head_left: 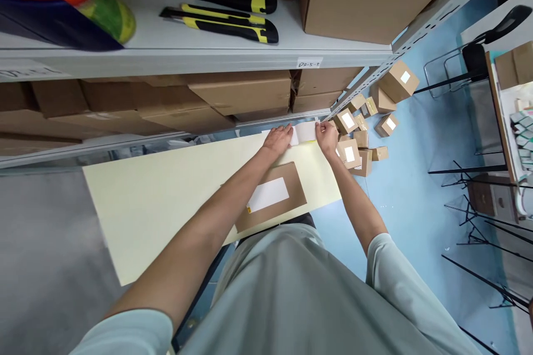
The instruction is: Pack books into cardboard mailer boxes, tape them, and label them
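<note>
The white paper strip (305, 131) lies at the far edge of the cream desk (158, 199), its long axis running side to side between the hands, with the right end tipped slightly away from the person. It looks thin and plain, with a crease or seam across it close to the left hand and a little yellow on its near edge. The right grip (327, 136) is pinched on the strip's right end; the left grip (278, 140) lies over its left end, and whether those fingers are closed on it I cannot tell. Nearer the body, a flat brown carton (295, 186) bears a white label (268, 195), its long axis also sideways, its near side close to the desk's near edge. Broad cream surface stretches leftward from the carton. Room is tighter elsewhere: shelved boxes (245, 91) stand just past the far edge, and small cartons (350, 154) are heaped beyond the right end, near the right forearm.
</note>
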Available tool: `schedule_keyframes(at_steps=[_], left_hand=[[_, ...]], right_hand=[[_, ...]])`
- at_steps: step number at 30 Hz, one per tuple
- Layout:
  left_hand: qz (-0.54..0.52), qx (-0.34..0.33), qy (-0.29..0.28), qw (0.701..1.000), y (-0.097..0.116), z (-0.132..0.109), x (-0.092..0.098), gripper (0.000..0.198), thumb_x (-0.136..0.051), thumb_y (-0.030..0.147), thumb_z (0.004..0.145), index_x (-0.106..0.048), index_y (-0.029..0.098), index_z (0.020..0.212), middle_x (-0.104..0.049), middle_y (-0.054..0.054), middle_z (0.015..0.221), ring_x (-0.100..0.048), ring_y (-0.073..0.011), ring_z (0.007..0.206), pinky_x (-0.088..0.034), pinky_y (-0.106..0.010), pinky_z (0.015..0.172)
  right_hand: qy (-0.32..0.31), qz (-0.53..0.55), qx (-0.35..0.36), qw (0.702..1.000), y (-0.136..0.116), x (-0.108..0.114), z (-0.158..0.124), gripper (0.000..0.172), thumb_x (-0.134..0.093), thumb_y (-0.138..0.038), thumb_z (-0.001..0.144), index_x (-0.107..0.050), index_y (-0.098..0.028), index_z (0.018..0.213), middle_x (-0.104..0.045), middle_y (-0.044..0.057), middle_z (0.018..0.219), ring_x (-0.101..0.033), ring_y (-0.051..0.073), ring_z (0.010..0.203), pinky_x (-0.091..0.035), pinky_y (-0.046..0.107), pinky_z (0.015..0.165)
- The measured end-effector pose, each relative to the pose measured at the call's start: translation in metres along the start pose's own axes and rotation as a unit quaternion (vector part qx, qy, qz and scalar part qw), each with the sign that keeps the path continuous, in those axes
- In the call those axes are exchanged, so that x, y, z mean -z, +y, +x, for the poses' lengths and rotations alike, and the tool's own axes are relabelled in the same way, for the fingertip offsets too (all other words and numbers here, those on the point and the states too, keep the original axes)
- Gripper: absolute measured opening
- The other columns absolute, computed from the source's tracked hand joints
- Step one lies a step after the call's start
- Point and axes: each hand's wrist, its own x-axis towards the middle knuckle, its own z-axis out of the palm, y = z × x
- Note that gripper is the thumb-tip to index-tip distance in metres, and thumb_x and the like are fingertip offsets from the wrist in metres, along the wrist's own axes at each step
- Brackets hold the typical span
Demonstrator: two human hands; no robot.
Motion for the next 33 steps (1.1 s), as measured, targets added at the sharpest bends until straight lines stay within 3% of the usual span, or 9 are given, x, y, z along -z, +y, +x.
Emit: schedule_keyframes(at_steps=[6, 11, 17, 22, 25, 27, 30, 33], left_hand=[[0.011, 0.002, -0.014, 1.000, -0.003, 0.009, 0.000, 0.076, -0.065, 0.013, 0.088, -0.051, 0.012, 0.163, -0.044, -0.025, 0.172, -0.053, -0.0434, 0.148, -0.049, -0.061, 0.116], [0.034, 0.022, -0.041, 0.998, 0.002, 0.015, 0.004, 0.077, -0.066, 0.012, 0.086, -0.050, 0.009, 0.161, -0.044, -0.026, 0.171, -0.055, -0.0422, 0.146, -0.050, -0.058, 0.115], [-0.010, 0.057, -0.028, 0.998, 0.015, 0.009, 0.014, 0.076, -0.072, 0.013, 0.084, -0.053, 0.009, 0.157, -0.049, -0.028, 0.167, -0.051, -0.0415, 0.153, -0.045, -0.055, 0.123], [-0.069, 0.071, -0.032, 0.995, 0.025, -0.004, 0.037, 0.075, -0.080, 0.018, 0.081, -0.059, 0.009, 0.152, -0.040, -0.024, 0.174, -0.040, -0.0346, 0.162, -0.035, -0.045, 0.132], [-0.135, 0.068, 0.068, 0.986, 0.036, -0.034, 0.058, 0.059, -0.074, 0.028, 0.091, -0.064, 0.012, 0.147, -0.044, -0.021, 0.173, -0.039, -0.0320, 0.163, -0.029, -0.044, 0.134], [-0.240, 0.079, 0.149, 0.956, 0.048, -0.071, 0.071, 0.048, -0.063, 0.042, 0.102, -0.069, 0.015, 0.141, -0.058, -0.018, 0.163, -0.055, -0.0315, 0.152, -0.038, -0.045, 0.130], [-0.453, 0.079, 0.161, 0.873, 0.071, -0.146, 0.082, 0.061, -0.054, 0.071, 0.102, -0.077, 0.020, 0.125, -0.078, -0.015, 0.134, -0.073, -0.0309, 0.124, -0.054, -0.044, 0.115], [-0.624, 0.086, 0.111, 0.769, 0.089, -0.221, 0.080, 0.070, -0.063, 0.083, 0.091, -0.082, 0.019, 0.114, -0.083, -0.014, 0.117, -0.077, -0.0327, 0.112, -0.059, -0.046, 0.108]], right_hand=[[-0.043, -0.001, -0.039, 0.998, 0.008, -0.001, 0.000, 0.023, -0.057, -0.036, 0.105, -0.069, -0.022, 0.092, -0.082, 0.012, 0.102, -0.076, 0.029, 0.099, -0.054, 0.036, 0.094], [0.004, 0.054, -0.080, 0.995, 0.028, 0.008, -0.016, 0.027, -0.053, -0.037, 0.103, -0.064, -0.022, 0.084, -0.081, 0.014, 0.093, -0.075, 0.028, 0.090, -0.055, 0.037, 0.090], [0.066, 0.166, -0.115, 0.977, 0.046, 0.032, -0.062, 0.031, -0.055, -0.047, 0.099, -0.057, -0.025, 0.076, -0.068, 0.002, 0.065, -0.069, 0.024, 0.072, -0.055, 0.033, 0.079], [0.082, 0.270, -0.093, 0.955, 0.034, 0.059, -0.110, 0.038, -0.058, -0.060, 0.095, -0.059, -0.024, 0.083, -0.064, -0.001, 0.066, -0.063, 0.020, 0.062, -0.054, 0.032, 0.068], [0.108, 0.285, -0.033, 0.952, 0.015, 0.077, -0.145, 0.036, -0.062, -0.058, 0.095, -0.064, -0.023, 0.088, -0.070, 0.004, 0.079, -0.068, 0.022, 0.072, -0.057, 0.036, 0.074], [0.133, 0.264, 0.030, 0.955, -0.003, 0.086, -0.171, 0.028, -0.063, -0.051, 0.098, -0.068, -0.024, 0.092, -0.073, 0.007, 0.090, -0.072, 0.025, 0.086, -0.059, 0.041, 0.085], [0.144, 0.195, 0.129, 0.962, -0.030, 0.088, -0.211, 0.018, -0.060, -0.038, 0.103, -0.075, -0.029, 0.101, -0.075, 0.010, 0.106, -0.073, 0.028, 0.106, -0.058, 0.049, 0.099], [0.076, 0.115, 0.219, 0.966, -0.050, 0.076, -0.246, 0.019, -0.062, -0.029, 0.102, -0.079, -0.038, 0.105, -0.076, 0.009, 0.118, -0.073, 0.031, 0.119, -0.055, 0.056, 0.106]])
